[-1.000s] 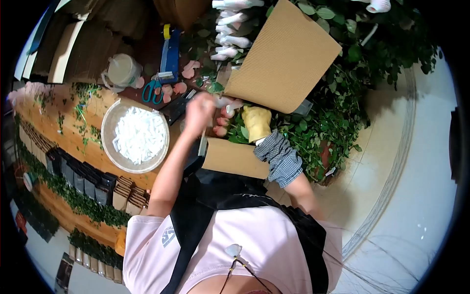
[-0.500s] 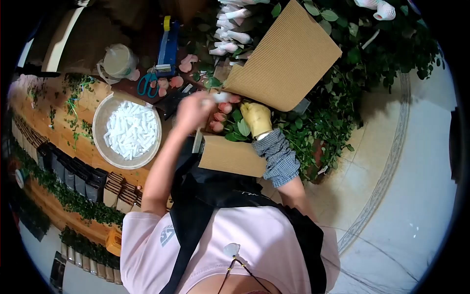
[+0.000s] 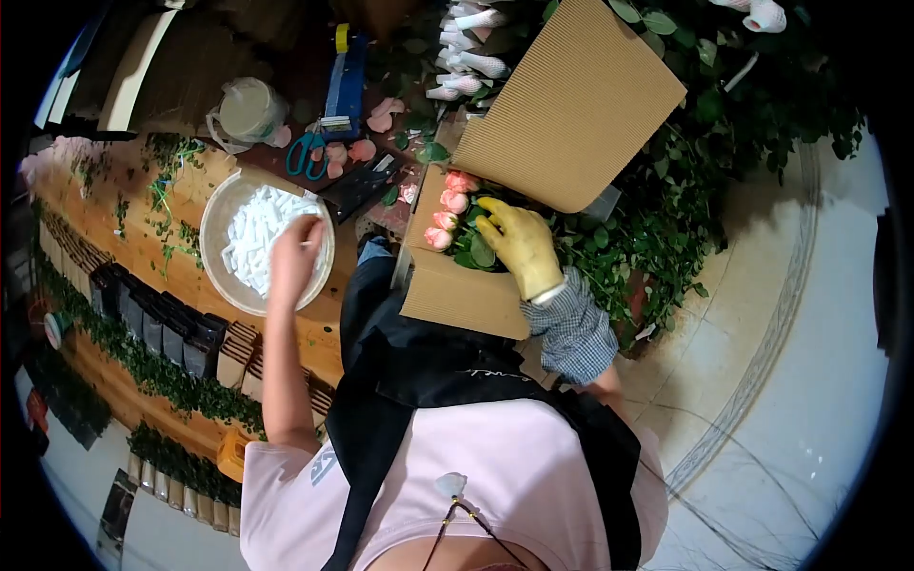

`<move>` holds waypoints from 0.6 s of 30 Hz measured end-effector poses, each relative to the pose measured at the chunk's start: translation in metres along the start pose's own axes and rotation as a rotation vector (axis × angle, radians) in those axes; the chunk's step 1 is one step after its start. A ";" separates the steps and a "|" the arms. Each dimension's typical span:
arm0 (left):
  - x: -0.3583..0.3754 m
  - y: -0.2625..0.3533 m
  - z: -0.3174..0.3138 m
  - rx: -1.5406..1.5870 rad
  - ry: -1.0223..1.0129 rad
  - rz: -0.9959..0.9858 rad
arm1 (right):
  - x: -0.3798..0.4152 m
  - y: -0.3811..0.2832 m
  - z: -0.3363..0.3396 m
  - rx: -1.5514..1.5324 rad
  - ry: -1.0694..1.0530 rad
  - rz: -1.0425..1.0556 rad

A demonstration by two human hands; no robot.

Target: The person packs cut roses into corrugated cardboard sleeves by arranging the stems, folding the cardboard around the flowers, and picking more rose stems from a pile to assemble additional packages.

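My left hand [image 3: 297,257] is bare and reaches over the pale round tub [image 3: 211,276] of small white sleeves [image 3: 259,233]. Its fingers are pinched together among the sleeves at the tub's right side. What lies between the fingertips is hidden. My right hand [image 3: 519,246], in a yellow glove, rests over green rose leaves [image 3: 476,249]. Its fingers are stretched and apart, pointing left towards several pink roses [image 3: 455,202]. The blooms lie in a row on corrugated brown cardboard [image 3: 466,300], whose other flap [image 3: 571,105] rises behind the glove.
Teal scissors [image 3: 307,155], a blue tape dispenser [image 3: 345,95], a lidded cup [image 3: 249,112] and loose petals [image 3: 384,114] are at the back. White-wrapped blooms [image 3: 481,65] stand behind the cardboard. Leafy stems [image 3: 638,252] hang at the right. Dark bags [image 3: 162,328] line the left.
My left hand has moved left from the roses, where it held something white, to the tub. My right hand's fingers have spread over the leaves. The view has shifted slightly.
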State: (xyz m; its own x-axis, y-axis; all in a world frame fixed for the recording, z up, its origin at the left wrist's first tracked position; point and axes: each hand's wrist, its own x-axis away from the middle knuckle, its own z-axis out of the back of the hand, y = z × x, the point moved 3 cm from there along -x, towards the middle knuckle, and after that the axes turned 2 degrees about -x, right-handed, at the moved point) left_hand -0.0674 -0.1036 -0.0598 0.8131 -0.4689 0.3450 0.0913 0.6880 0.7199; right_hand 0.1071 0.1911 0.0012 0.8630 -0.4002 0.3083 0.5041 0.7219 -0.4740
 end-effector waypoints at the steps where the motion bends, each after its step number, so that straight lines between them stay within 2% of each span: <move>1: -0.005 0.028 -0.024 0.128 -0.143 0.056 | -0.003 0.005 -0.009 0.095 -0.017 -0.009; 2: -0.009 0.062 -0.036 0.054 -0.236 -0.021 | -0.007 0.009 -0.018 0.133 -0.056 -0.012; 4: -0.025 0.074 -0.078 0.169 -0.395 -0.062 | -0.020 0.020 -0.043 0.148 -0.086 0.018; 5: -0.032 0.057 -0.108 0.071 -0.356 -0.192 | -0.021 0.025 -0.051 0.175 -0.040 0.109; 6: -0.032 0.058 -0.120 0.009 -0.388 -0.211 | -0.021 0.027 -0.051 0.172 -0.031 0.102; 8: -0.028 0.055 -0.129 -0.058 -0.332 -0.275 | -0.019 0.024 -0.054 0.269 -0.151 0.263; 9: -0.025 0.053 -0.130 -0.020 -0.315 -0.300 | -0.013 0.021 -0.052 0.299 -0.133 0.309; 10: -0.025 0.057 -0.128 -0.028 -0.321 -0.312 | -0.015 0.008 -0.046 0.408 -0.282 0.218; 12: -0.023 0.061 -0.124 0.001 -0.352 -0.217 | -0.018 0.005 -0.057 0.467 -0.281 0.185; 14: -0.023 0.063 -0.126 0.164 -0.477 -0.204 | -0.020 0.009 -0.064 0.472 -0.242 0.206; 16: -0.023 0.062 -0.130 0.149 -0.541 -0.239 | -0.022 0.005 -0.062 0.482 -0.205 0.221; 18: -0.024 0.051 -0.138 0.253 -0.584 -0.226 | -0.020 -0.003 -0.056 0.573 -0.344 0.224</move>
State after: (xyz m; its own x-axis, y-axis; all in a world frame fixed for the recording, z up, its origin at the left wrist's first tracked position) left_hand -0.0025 0.0191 -0.1142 0.3387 -0.8574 0.3874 0.0276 0.4206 0.9068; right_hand 0.0903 0.1652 -0.0493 0.8369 -0.0744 0.5423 0.1373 0.9876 -0.0764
